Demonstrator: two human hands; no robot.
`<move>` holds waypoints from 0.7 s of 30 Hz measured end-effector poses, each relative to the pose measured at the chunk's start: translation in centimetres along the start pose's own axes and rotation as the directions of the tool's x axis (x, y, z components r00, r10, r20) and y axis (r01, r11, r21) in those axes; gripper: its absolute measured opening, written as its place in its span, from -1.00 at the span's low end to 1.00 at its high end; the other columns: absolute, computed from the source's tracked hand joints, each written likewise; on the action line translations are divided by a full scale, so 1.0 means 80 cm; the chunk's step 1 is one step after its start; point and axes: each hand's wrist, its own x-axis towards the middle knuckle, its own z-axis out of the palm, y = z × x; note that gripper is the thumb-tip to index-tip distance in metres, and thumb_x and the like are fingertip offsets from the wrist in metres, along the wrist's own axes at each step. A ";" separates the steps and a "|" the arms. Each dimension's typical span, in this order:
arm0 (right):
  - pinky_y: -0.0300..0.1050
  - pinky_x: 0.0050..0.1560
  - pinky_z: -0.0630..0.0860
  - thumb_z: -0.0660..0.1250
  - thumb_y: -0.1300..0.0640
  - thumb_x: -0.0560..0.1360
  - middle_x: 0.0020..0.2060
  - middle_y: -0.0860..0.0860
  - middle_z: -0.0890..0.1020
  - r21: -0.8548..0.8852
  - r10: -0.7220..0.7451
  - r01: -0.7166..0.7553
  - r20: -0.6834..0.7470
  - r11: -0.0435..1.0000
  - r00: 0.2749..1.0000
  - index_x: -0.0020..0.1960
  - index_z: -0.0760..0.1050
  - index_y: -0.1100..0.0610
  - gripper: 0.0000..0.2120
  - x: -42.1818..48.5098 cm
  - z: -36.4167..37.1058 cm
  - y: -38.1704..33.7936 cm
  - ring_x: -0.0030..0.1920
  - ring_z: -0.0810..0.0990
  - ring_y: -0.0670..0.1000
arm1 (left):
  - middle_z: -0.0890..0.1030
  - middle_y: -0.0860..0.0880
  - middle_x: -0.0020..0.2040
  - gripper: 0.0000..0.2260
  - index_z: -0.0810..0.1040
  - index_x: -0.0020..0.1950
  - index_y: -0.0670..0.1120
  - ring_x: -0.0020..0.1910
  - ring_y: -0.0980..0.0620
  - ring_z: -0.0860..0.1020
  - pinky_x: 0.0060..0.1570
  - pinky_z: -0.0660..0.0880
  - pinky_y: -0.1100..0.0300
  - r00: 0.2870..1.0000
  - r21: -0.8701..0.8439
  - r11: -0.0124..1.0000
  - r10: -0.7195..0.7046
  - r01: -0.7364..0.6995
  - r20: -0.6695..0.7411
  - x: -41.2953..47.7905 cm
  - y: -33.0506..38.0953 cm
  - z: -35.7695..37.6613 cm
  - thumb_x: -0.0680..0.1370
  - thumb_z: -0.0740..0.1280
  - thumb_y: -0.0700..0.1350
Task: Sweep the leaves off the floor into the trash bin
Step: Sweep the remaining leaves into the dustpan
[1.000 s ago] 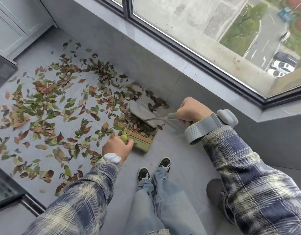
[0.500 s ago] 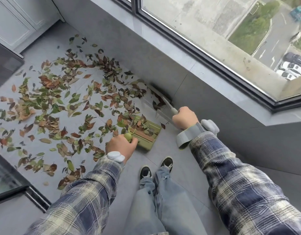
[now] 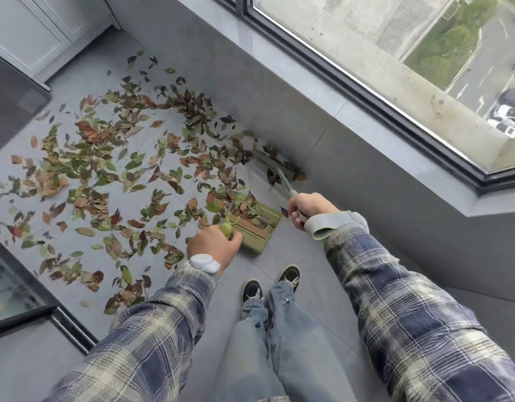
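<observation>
Brown and green leaves [image 3: 114, 175] lie scattered over the grey tile floor, thickest at the middle left. A green dustpan [image 3: 257, 224] sits on the floor in front of my shoes with some leaves in it. My left hand [image 3: 214, 245] grips the dustpan's green handle. My right hand [image 3: 307, 208] grips the broom handle [image 3: 285, 184]. The broom head [image 3: 275, 165] lies against the base of the wall beyond the dustpan, among leaves. No trash bin is in view.
A grey wall [image 3: 352, 175] with a window sill [image 3: 366, 91] runs along the right. A white cabinet [image 3: 38, 33] stands at the far left corner. A glass door frame [image 3: 47, 311] borders the near left. My shoes [image 3: 270, 285] stand just behind the dustpan.
The broom has swung away from the dustpan out to the wall base. My right hand moved with it. My left hand and the dustpan have stayed in place.
</observation>
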 end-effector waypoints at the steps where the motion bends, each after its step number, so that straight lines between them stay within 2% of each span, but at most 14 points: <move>1: -0.26 -0.52 0.35 0.22 0.38 0.49 -0.61 0.04 0.42 -0.011 -0.027 0.027 -0.006 1.000 1.000 -0.17 0.38 0.29 -0.92 0.002 0.000 -0.001 -0.60 0.35 -0.03 | 0.54 -0.09 -0.34 -0.62 0.39 -0.39 -0.04 -0.29 -0.14 0.56 -0.28 0.48 0.16 1.000 0.001 1.000 0.003 -0.003 -0.001 -0.001 0.000 0.001 0.48 0.24 0.21; 4: -0.26 -0.50 0.36 0.31 0.16 0.58 -0.38 0.08 0.48 0.028 -0.058 0.058 -0.020 0.998 0.998 -0.04 0.38 0.23 -0.85 0.006 0.003 0.002 -0.61 0.37 -0.08 | 0.54 -0.08 -0.34 -0.60 0.46 -0.36 -0.07 -0.32 -0.12 0.53 -0.29 0.47 0.18 1.000 0.021 1.000 0.001 -0.001 -0.002 -0.002 -0.001 0.005 0.48 0.23 0.22; 6: -0.26 -0.50 0.37 0.30 0.07 0.59 -0.33 0.08 0.48 0.022 -0.061 0.062 -0.042 0.998 0.997 0.02 0.41 0.22 -0.80 0.009 0.003 0.010 -0.64 0.36 -0.08 | 0.56 -0.08 -0.33 -0.58 0.54 -0.31 -0.09 -0.32 -0.12 0.53 -0.29 0.48 0.18 1.000 0.030 1.000 0.006 -0.006 0.001 -0.003 -0.001 0.007 0.47 0.22 0.24; 8: -0.26 -0.50 0.36 0.26 0.11 0.56 -0.33 0.07 0.48 0.001 -0.056 0.056 -0.043 0.998 0.998 0.07 0.42 0.23 -0.82 0.013 0.005 0.019 -0.64 0.37 -0.06 | 0.53 -0.07 -0.36 -0.58 0.54 -0.32 -0.09 -0.35 -0.11 0.50 -0.32 0.43 0.19 1.000 0.027 1.000 0.006 -0.006 -0.004 -0.003 0.000 0.009 0.47 0.22 0.24; 11: -0.28 -0.53 0.36 0.23 0.20 0.54 -0.31 0.12 0.49 -0.042 -0.050 0.049 -0.007 0.998 0.999 0.10 0.42 0.23 -0.84 0.013 0.005 0.032 -0.63 0.41 -0.03 | 0.43 -0.02 -0.45 -0.57 0.41 -0.41 -0.07 -0.39 -0.09 0.46 -0.36 0.35 0.22 1.000 0.025 1.000 0.000 0.000 -0.007 -0.004 0.001 0.010 0.46 0.23 0.23; 14: -0.24 -0.52 0.39 0.24 0.26 0.53 -0.41 0.14 0.53 -0.061 0.000 0.006 0.099 0.998 0.995 -0.05 0.38 0.24 -0.95 0.004 0.000 0.039 -0.62 0.46 0.02 | 0.36 0.03 -0.49 -0.57 0.37 -0.43 -0.05 -0.41 -0.09 0.46 -0.38 0.35 0.22 1.000 0.020 1.000 0.000 0.000 0.000 -0.004 0.000 0.012 0.46 0.23 0.24; 16: -0.26 -0.56 0.38 0.24 0.28 0.53 -0.53 0.12 0.51 -0.036 0.038 -0.032 0.157 0.999 0.987 -0.13 0.37 0.23 -0.92 -0.008 -0.006 0.038 -0.63 0.46 0.03 | 0.36 0.03 -0.48 -0.58 0.37 -0.43 -0.05 -0.40 -0.09 0.47 -0.38 0.36 0.21 1.000 0.024 1.000 0.002 -0.002 0.004 -0.005 0.000 0.014 0.45 0.23 0.25; 21: -0.35 -0.62 0.29 0.18 0.33 0.52 -0.64 0.03 0.40 0.063 -0.026 0.016 0.153 0.998 0.988 -0.22 0.30 0.18 -0.83 -0.039 -0.025 0.000 -0.69 0.38 -0.04 | 0.35 0.02 -0.48 -0.56 0.35 -0.43 -0.05 -0.42 -0.08 0.47 -0.42 0.36 0.23 1.000 0.043 0.999 0.000 0.000 -0.009 -0.005 0.002 0.016 0.44 0.23 0.27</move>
